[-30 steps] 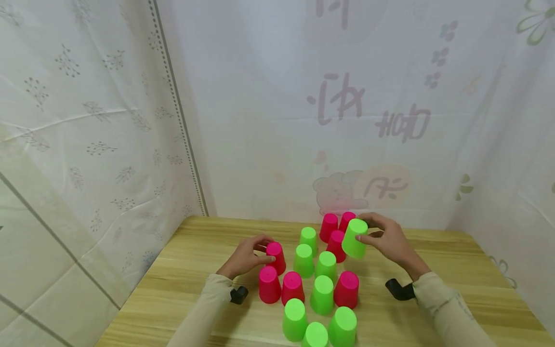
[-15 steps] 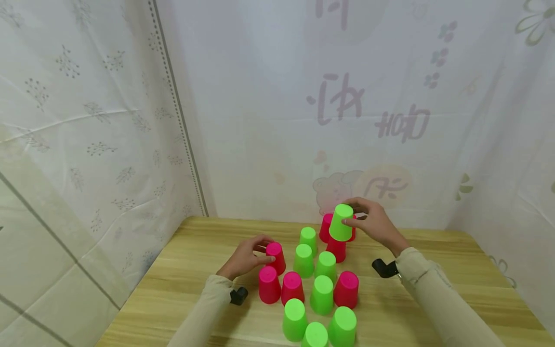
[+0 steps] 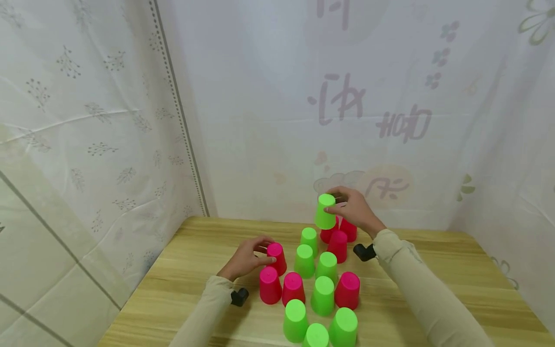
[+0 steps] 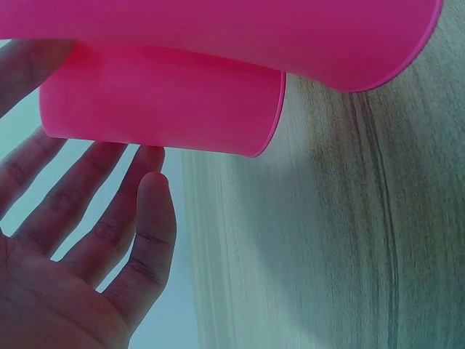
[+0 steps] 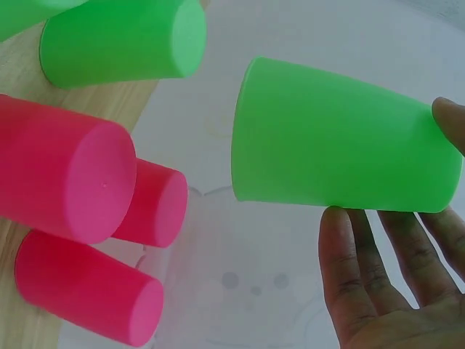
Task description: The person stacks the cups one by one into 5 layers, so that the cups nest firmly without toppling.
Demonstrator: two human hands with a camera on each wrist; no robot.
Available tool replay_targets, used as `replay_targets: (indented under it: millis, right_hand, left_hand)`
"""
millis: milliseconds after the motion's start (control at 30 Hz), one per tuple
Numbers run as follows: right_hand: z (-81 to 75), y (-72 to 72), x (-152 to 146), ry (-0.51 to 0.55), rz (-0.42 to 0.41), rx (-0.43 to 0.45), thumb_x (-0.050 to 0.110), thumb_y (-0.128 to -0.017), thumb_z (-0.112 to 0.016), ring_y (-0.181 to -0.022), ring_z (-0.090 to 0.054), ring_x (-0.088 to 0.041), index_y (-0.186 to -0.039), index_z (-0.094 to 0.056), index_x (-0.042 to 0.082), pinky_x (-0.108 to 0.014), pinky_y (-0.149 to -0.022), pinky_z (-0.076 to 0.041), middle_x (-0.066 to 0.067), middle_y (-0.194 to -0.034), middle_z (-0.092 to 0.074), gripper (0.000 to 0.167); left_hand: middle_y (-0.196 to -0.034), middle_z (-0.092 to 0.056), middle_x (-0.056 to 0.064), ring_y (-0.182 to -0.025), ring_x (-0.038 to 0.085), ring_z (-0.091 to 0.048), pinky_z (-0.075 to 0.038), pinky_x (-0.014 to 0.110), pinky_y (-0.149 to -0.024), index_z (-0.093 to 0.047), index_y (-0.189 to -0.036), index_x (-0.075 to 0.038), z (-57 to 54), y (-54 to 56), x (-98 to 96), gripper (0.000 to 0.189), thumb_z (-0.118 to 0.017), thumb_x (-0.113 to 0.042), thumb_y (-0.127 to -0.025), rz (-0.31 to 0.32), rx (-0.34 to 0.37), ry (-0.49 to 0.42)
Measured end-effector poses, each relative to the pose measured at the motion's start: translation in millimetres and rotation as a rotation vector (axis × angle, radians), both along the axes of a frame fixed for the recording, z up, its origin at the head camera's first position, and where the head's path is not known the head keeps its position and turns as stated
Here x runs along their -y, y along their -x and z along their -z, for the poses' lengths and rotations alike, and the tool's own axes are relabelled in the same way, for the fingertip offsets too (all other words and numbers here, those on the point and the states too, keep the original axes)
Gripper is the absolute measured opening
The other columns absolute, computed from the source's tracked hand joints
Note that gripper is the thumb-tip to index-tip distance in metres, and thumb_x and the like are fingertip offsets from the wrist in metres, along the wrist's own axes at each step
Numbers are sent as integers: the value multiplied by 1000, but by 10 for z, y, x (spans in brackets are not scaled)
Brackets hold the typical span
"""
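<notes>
In the head view my right hand [image 3: 354, 210] pinches an upside-down green plastic cup [image 3: 325, 212] near its closed end. This cup is in the air, overlapping the back pink cups. The right wrist view shows the same green cup [image 5: 341, 138] between thumb and fingers. My left hand [image 3: 247, 259] holds an upside-down pink cup [image 3: 276, 260] standing on the table, thumb on one side and fingers on the other. In the left wrist view a nearer pink cup [image 4: 254, 29] partly covers the held pink cup [image 4: 163, 102].
Several upside-down green cups [image 3: 304, 261] run through the middle and front of the wooden table [image 3: 195, 241]. A pink cup [image 3: 348, 290] stands right of that row. Behind, pink cups [image 3: 337, 246] form a cluster before the white curtain [image 3: 260, 120].
My right hand has carried the green cup leftward and up, from the right of the back pink cups to above their left side. The left hand has stayed in place on its pink cup.
</notes>
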State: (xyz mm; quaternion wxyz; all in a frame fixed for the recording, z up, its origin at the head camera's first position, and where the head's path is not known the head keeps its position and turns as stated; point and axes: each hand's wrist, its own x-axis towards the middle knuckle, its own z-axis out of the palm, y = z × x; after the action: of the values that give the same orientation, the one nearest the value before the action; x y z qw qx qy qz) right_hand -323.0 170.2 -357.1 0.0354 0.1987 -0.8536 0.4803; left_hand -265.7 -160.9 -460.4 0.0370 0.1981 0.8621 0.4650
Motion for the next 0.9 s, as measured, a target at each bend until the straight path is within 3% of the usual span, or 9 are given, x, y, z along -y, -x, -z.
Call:
replay_targets:
  millis: [233, 400, 567, 900]
  right_hand:
    - [44, 158, 130, 11, 34, 56, 20, -87, -77, -110, -67, -34, -123, -65, 10, -42, -89, -60, -13, -121, -69, 39]
    - [88, 263, 231, -5, 44, 18, 16, -86, -78, -107, -69, -36, -124, -64, 4, -42, -90, -60, -18, -121, -69, 42]
    - [141, 337, 365, -30, 66, -4, 14, -85, -80, -104, -70, -35, -121, -64, 1, -43, -90, -59, -20, -119, -70, 41]
    - [287, 417, 502, -82, 93, 37, 15, -83, -80, -108, -67, -35, -117, -65, 1, -44, -93, -57, -18, -117, -70, 41]
  left_hand:
    - [-122, -70, 12, -109, 32, -67, -60, 40, -85, -63, -126, -14, 9, 15, -5, 43, -78, -23, -87, -1, 3, 16]
    - [-122, -70, 13, -108, 32, -68, -61, 41, -85, -63, -126, -13, 8, 8, -4, 43, -78, -22, -87, -2, 3, 13]
    - [-122, -69, 14, -109, 34, -68, -61, 42, -85, -63, -126, -12, 14, -8, 17, 44, -78, -21, -86, -4, 10, 8]
    - [-122, -70, 11, -109, 32, -68, -60, 39, -85, -64, -126, -15, -6, 4, 10, 43, -78, -23, -87, 3, 11, 6]
